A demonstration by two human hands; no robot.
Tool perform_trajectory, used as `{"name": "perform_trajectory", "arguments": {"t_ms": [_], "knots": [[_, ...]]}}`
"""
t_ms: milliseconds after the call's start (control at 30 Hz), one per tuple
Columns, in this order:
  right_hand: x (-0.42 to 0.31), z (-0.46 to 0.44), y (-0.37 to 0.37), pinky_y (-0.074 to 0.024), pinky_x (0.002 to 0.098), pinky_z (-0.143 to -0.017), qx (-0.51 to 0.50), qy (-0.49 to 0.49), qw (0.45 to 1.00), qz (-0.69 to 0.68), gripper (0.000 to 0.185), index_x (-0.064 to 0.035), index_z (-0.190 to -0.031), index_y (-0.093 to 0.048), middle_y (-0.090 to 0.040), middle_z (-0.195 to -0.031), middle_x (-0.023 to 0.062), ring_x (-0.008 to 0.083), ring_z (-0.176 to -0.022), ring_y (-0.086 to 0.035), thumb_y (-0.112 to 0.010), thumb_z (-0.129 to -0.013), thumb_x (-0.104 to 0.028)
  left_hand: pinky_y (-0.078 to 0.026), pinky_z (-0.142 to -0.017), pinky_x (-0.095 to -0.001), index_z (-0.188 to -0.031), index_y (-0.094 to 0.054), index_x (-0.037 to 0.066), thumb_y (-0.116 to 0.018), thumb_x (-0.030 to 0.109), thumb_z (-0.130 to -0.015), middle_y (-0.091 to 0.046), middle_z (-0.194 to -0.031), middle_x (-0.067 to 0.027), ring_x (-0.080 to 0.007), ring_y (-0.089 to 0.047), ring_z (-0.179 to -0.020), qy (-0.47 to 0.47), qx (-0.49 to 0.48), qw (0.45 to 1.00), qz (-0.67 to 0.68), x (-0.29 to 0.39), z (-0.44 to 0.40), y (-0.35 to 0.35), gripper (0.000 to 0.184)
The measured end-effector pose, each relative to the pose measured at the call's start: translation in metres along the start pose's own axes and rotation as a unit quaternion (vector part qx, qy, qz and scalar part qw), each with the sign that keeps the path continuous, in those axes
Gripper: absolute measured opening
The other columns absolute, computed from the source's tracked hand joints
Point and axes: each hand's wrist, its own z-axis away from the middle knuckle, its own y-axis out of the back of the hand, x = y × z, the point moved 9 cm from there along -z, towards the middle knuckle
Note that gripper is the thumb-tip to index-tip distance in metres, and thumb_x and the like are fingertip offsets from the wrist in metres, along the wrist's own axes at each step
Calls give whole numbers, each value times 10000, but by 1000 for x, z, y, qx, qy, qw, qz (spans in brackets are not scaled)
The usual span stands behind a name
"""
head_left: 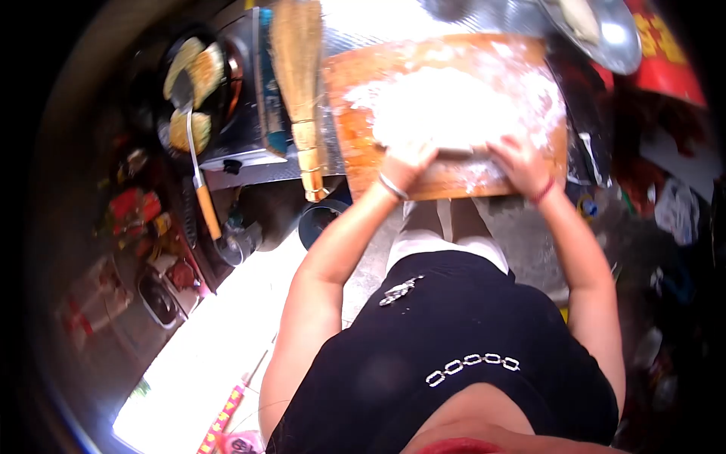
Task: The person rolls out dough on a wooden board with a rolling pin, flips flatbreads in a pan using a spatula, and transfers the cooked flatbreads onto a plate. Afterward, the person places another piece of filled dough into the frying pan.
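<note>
A floured wooden board (355, 136) lies in front of me, with a wide sheet of dough (446, 106) on it, washed out by glare. Along the dough's near edge runs what looks like a rolling pin (457, 152), only its middle showing. My left hand (410, 162) is closed over its left end, a pale bangle on the wrist. At the other end my right hand (522, 160) is closed over it too, with a red band at the wrist. Glare partly hides the fingertips of both hands.
Left of the board lies a straw whisk broom (299, 91). Farther left, a pan (218, 125) holds several flatbreads (206, 72) and a spatula (203, 189) with a wooden handle. A metal bowl (616, 41) stands at the back right. Below the counter is a dark bucket (308, 227).
</note>
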Motion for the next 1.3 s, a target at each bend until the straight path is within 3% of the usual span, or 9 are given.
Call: {"name": "perform_trajectory", "arguments": {"t_ms": [67, 167, 300, 433, 633, 833, 933, 1133, 1300], "knots": [[-26, 19, -10, -484, 375, -752, -5, -34, 999, -29, 266, -52, -1040, -670, -585, -899, 120, 286, -831, -573, -699, -777, -74, -423, -976, -458, -1059, -574, 26, -598, 211, -847, -533, -1293, -188, -333, -533, -1165, -1, 30, 999, -41, 14, 25, 6, 283], [-38, 19, -5, -475, 374, -760, 37, -30, 999, 4, 324, -13, -1073, -652, -572, -907, 115, 279, -840, -569, -694, -752, -26, -211, -1107, -514, -1199, -485, -27, -563, 551, -825, -196, -1523, -231, -399, -279, -1359, 109, -69, 991, -20, 13, 27, -11, 693], [-5, -8, 12, -469, 394, -792, 93, 12, 993, 67, 330, 28, -1071, -624, -579, -960, 152, 310, -886, -566, -642, -741, 40, -157, -1110, -555, -1299, -448, -6, -412, 683, -833, -176, -1543, -198, -349, -167, -1422, 218, -35, 967, -130, -47, -78, -16, 832], [9, -12, 15, -460, 416, -768, 70, -11, 996, 54, 336, 45, -1089, -588, -580, -950, 161, 331, -856, -554, -636, -757, 50, -126, -1122, -557, -1243, -480, 77, -434, 512, -920, -183, -1553, -141, -313, -177, -1430, 168, -16, 978, -123, -50, -134, -4, 544], [-31, 41, -2, -463, 398, -758, 51, -30, 998, -2, 288, 42, -1034, -612, -594, -937, 149, 308, -843, -568, -636, -747, 51, -180, -1099, -566, -1051, -523, 89, -555, 504, -847, -308, -1508, -124, -329, -270, -1395, 40, -23, 999, -18, 33, -8, -15, 463], [31, -15, 26, -459, 411, -733, 117, -46, 985, 116, 298, 17, -1060, -601, -583, -890, 133, 318, -815, -553, -651, -766, 4, -128, -1112, -584, -1185, -526, 95, -406, 526, -925, -249, -1527, -136, -331, -220, -1409, 160, 82, 980, -81, -44, -172, -20, 517], [37, -16, 31, -462, 409, -735, 112, -29, 989, 95, 299, 12, -1062, -600, -583, -888, 129, 317, -816, -554, -654, -769, -1, -104, -1119, -578, -1178, -516, 96, -405, 506, -931, -241, -1531, -129, -311, -200, -1418, 98, 76, 988, -93, -34, -182, -9, 491], [-20, 74, 9, -470, 382, -755, 57, -62, 996, 26, 329, 2, -1078, -612, -592, -917, 121, 289, -846, -570, -664, -753, 0, -88, -1119, -579, -1217, -448, 71, -503, 572, -848, -228, -1543, -133, -344, -188, -1428, 36, -126, 991, -15, 36, -3, -33, 625], [47, 12, 45, -471, 392, -772, 109, -91, 979, 146, 373, 6, -1109, -610, -603, -941, 129, 303, -859, -568, -673, -741, 8, -114, -1117, -581, -1119, -482, 96, -486, 509, -901, -251, -1514, -175, -352, -158, -1425, 85, 34, 992, -83, -22, -189, -29, 467]]}}
